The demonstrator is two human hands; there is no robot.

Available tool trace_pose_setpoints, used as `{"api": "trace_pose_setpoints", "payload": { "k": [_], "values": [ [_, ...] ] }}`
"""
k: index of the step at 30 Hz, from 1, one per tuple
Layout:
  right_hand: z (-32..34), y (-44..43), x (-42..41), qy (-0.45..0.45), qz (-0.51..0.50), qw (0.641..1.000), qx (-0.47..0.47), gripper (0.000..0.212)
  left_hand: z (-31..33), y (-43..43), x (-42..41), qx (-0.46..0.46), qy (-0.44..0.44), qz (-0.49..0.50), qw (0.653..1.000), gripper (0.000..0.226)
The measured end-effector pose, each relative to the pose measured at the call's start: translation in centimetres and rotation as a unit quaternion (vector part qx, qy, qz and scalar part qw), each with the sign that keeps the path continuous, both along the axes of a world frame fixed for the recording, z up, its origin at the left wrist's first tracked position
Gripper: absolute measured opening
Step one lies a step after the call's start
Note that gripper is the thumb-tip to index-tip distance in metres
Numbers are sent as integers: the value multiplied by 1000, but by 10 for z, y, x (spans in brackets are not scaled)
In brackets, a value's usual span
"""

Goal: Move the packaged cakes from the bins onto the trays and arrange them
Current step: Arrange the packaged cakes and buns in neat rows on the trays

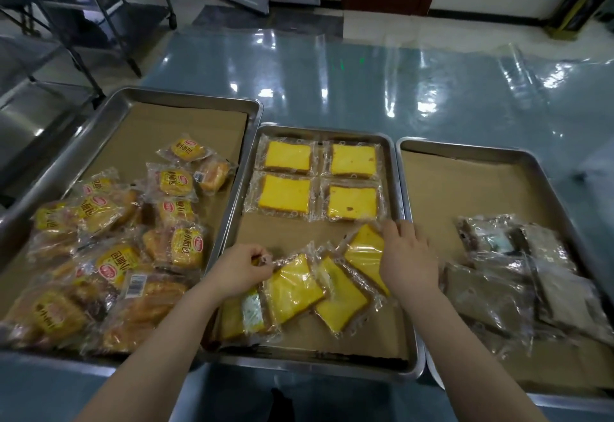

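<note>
Three steel trays lined with brown paper lie side by side. On the middle tray (pixel 395 189), several clear-wrapped yellow cake slices (pixel 287 156) lie in a neat two-by-two block at the far end. Nearer me, several more yellow slices lie loose and overlapping. My left hand (pixel 244 268) pinches the wrapper edge of one yellow slice (pixel 294 288). My right hand (pixel 407 252) grips the wrapper of another tilted yellow slice (pixel 363 252).
The left tray (pixel 186 102) holds a heap of yellow-labelled bread packs (pixel 109 255). The right tray (pixel 465 152) holds several dark cakes in clear wrap (pixel 518 275). A glossy blue-grey table (pixel 365 82) stretches beyond. A metal rack (pixel 83 22) stands at the far left.
</note>
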State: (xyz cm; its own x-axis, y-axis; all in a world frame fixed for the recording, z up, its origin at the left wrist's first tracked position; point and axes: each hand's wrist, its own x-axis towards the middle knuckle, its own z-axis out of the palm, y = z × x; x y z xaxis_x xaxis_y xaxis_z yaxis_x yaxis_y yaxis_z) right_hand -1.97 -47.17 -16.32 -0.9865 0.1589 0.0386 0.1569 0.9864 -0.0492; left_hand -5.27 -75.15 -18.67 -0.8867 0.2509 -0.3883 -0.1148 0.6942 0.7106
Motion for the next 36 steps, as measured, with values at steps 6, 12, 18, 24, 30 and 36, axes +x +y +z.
{"api": "trace_pose_setpoints", "payload": {
  "k": [6,12,18,24,30,36],
  "values": [
    [-18,-27,-5,-55,76,992,-86,38,8,1,-2,66,9,104,992,15],
    [-38,-26,19,-103,106,988,-50,71,12,0,-9,148,-20,246,958,22],
    [-37,-24,28,-123,154,980,-27,69,10,0,1,129,7,258,958,30],
    [-37,-26,35,-185,225,954,-64,66,15,7,6,104,76,216,968,26],
    [-32,-18,41,-245,242,934,-92,66,35,10,-16,-45,132,63,988,17],
    [-25,-19,48,-241,201,947,-66,74,32,23,-41,-170,71,-100,978,27]
  ]
}}
